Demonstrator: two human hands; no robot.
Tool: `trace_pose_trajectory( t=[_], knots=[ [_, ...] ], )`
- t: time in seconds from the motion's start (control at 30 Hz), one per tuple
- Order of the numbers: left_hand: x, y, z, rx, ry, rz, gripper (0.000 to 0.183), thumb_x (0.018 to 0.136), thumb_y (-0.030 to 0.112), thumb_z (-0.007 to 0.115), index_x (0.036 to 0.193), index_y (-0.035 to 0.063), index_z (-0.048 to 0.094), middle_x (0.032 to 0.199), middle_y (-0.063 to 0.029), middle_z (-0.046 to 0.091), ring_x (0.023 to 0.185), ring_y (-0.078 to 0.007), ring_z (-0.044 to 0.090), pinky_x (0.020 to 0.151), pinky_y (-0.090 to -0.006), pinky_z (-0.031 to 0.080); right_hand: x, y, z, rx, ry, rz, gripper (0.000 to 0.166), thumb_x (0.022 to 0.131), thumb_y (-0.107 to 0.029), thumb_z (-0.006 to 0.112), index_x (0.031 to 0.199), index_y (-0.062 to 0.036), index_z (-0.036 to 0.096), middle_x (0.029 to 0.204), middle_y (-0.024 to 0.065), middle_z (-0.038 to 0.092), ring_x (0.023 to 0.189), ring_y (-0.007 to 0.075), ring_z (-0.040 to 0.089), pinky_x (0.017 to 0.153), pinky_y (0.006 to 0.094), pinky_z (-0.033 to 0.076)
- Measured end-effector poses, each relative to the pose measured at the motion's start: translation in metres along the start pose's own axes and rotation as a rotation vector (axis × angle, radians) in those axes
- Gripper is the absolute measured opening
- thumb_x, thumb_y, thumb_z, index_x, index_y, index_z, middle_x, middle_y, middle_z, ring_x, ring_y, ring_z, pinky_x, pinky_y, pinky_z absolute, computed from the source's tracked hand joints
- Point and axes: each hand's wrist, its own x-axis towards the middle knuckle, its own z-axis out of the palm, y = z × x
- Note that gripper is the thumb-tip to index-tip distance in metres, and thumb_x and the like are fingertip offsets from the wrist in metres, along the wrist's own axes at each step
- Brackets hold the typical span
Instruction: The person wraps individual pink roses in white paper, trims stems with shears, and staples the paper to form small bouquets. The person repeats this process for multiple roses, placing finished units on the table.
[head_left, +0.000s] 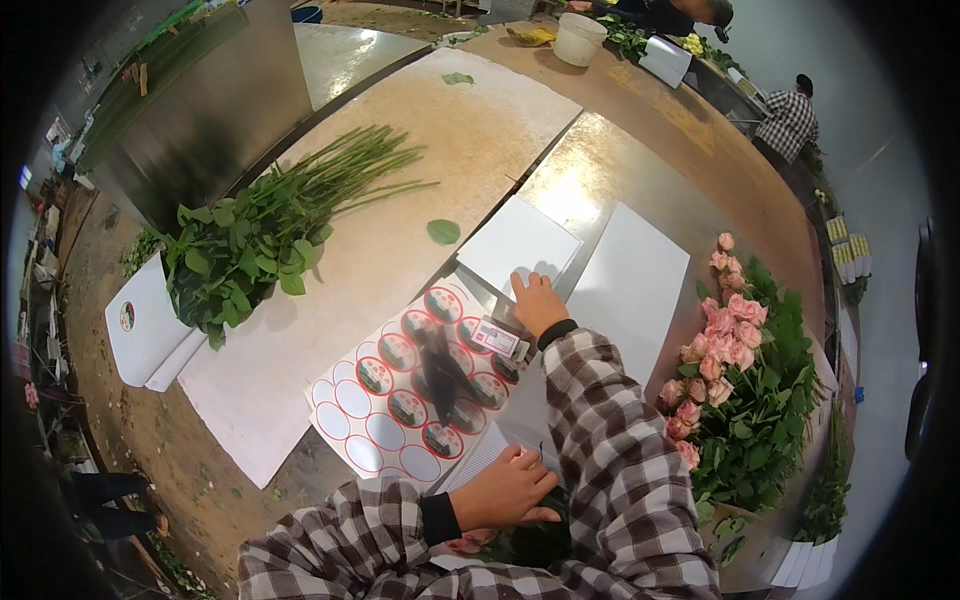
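Observation:
My right hand (538, 304) reaches forward, its fingers spread on the near edge of a stack of white paper sheets (519, 244). Close to my body, my left hand (504, 489) lies palm down over a bunch of pink roses (471, 540) with dark green leaves and white corrugated paper (480, 459). Its palm is hidden, so a grip cannot be told. Between the hands and to the left is a sheet of round red-rimmed stickers (386, 435), some places bare. A black object (444, 375) and a small pink-and-white box (495, 339) lie on it.
A larger white sheet (626, 277) lies right of the stack. Beyond it is a pile of pink roses (724, 337). Leafy stems (255, 240) lie left, beside a folded white wrapper (146, 326). A white bucket (579, 39) stands at the back; other people work beyond.

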Motion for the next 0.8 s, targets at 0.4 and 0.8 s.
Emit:
trace_pose_trajectory(
  t=[0.4,0.8],
  knots=[
    [0.006,-0.021,-0.005,-0.114,-0.065,0.008,0.044,0.089,0.049,0.041,0.097,0.0068,0.051,0.081,-0.008,0.056,0.093,-0.026,0.048,0.084,-0.0406,0.035,-0.017,0.026,-0.053,0.383,0.339,0.086,0.015,0.071,-0.002,0.059,0.085,0.0024,0.062,0.104,0.0177,0.055,0.091,0.0327,0.056,0.074,0.0366,0.048],
    [0.006,-0.025,0.005,-0.115,-0.02,0.022,0.041,0.089,0.046,0.043,0.09,0.0059,0.048,0.081,-0.0081,0.053,0.091,-0.0266,0.047,0.084,-0.0412,0.035,0.048,0.019,-0.005,0.349,0.072,0.815,0.087,0.067,-0.034,0.068,0.127,0.0116,0.026,0.108,0.033,0.047,0.104,0.0424,0.045,0.089,0.0445,0.039]
  ],
)
